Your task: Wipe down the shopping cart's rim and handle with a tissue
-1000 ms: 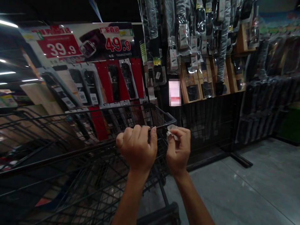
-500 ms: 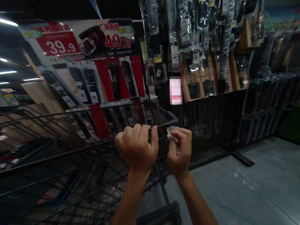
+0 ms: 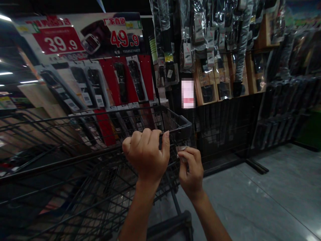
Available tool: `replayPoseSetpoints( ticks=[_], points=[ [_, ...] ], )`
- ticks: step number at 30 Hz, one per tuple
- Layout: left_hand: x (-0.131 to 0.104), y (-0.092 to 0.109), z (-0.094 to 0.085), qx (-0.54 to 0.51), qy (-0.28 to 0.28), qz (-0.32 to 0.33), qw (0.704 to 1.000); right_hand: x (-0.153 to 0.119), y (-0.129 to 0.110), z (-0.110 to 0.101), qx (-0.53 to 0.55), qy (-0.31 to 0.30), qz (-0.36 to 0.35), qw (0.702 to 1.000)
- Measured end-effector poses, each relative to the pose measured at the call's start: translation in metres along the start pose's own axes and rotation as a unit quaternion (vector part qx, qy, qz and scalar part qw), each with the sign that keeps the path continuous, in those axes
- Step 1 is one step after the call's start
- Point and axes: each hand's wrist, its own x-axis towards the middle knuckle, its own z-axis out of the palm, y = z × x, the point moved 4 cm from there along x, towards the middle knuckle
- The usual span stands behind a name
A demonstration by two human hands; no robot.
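In the head view, my left hand [image 3: 147, 155] is closed in a fist around the rim of a black wire shopping cart [image 3: 184, 125], close to its plastic-capped corner. My right hand [image 3: 191, 172] is just to the right, fingers pinched on a small crumpled whitish piece [image 3: 182, 150], which may be tissue or thin wrapping. Most of that piece is hidden behind the fingertips. The right hand stays apart from the cart rim.
Beyond the cart, packaged belts [image 3: 136, 80] hang on a red display under a price sign [image 3: 82, 36]. More plastic-wrapped goods and wooden boxes [image 3: 205, 83] fill the rack to the right. A blurred pale panel [image 3: 188, 93] hangs mid-rack. Grey floor [image 3: 250, 201] lies at right.
My right hand has dropped slightly, and less of the whitish piece shows above its fingers. My left hand keeps its hold on the cart rim. The view has shifted slightly.
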Motion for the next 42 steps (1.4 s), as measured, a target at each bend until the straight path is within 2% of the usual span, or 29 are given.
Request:
replayPoseSetpoints(
  ticks=[7,12,15,19,22,25,27,30,34,38,42],
  points=[
    [0.000,0.000,-0.005,0.002,0.003,0.008,1.000,-0.001,-0.005,-0.012,-0.002,-0.019,0.031,0.999],
    [-0.008,0.000,-0.007,-0.034,-0.017,0.017,0.999,-0.004,-0.005,-0.020,-0.007,-0.028,0.048,0.998],
    [-0.025,0.002,-0.007,-0.075,-0.028,0.042,0.996,-0.017,0.003,-0.021,-0.009,-0.060,0.076,0.995],
    [-0.064,-0.001,-0.009,-0.099,-0.052,0.069,0.991,-0.032,0.012,-0.024,-0.006,-0.082,0.104,0.991],
    [-0.095,-0.013,-0.018,-0.094,-0.034,0.016,0.995,-0.023,0.009,-0.030,-0.017,-0.043,0.115,0.992],
    [-0.116,-0.023,-0.024,-0.073,-0.021,-0.025,0.997,-0.001,0.000,-0.029,-0.011,-0.001,0.103,0.995],
    [-0.124,-0.025,-0.023,-0.064,-0.030,-0.036,0.997,0.012,-0.006,-0.020,0.006,-0.013,0.082,0.997],
    [-0.129,-0.021,-0.016,-0.068,-0.064,-0.037,0.995,0.018,-0.009,-0.004,0.006,-0.078,0.065,0.995],
    [-0.131,-0.012,-0.006,-0.065,-0.085,-0.058,0.993,0.011,-0.006,0.001,-0.013,-0.119,0.067,0.990],
    [-0.131,-0.006,-0.003,-0.060,-0.080,-0.093,0.991,0.000,-0.003,-0.006,-0.005,-0.093,0.068,0.993],
    [-0.131,-0.005,-0.002,-0.069,-0.074,-0.104,0.990,-0.027,0.006,-0.004,-0.001,-0.073,0.101,0.992]
  ],
)
